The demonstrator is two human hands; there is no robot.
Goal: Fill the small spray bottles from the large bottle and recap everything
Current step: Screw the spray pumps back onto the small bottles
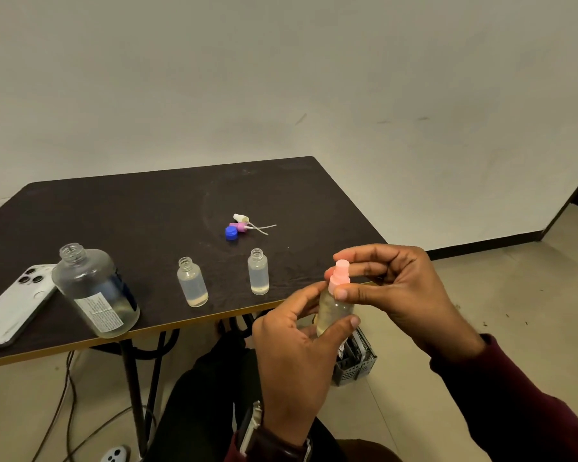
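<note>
My left hand [296, 355] grips the body of a small clear spray bottle [335, 310] held in the air off the table's front edge. My right hand [394, 291] pinches the pink spray cap [340, 274] seated on that bottle's neck. Two more small bottles [193, 284] [258, 272] stand uncapped on the dark table [147, 211], each holding clear liquid. The large clear bottle [95, 291] stands uncapped at the left with a little liquid at its bottom. A white spray cap [241, 217], a purple spray cap [239, 226] and a blue cap [231, 233] lie together mid-table.
A white phone [14, 305] lies face down at the table's left front corner. Under the table's right front edge a grey perforated basket [356, 361] sits on the floor. Cables [64, 411] run over the floor by the table legs. A wall rises behind the table.
</note>
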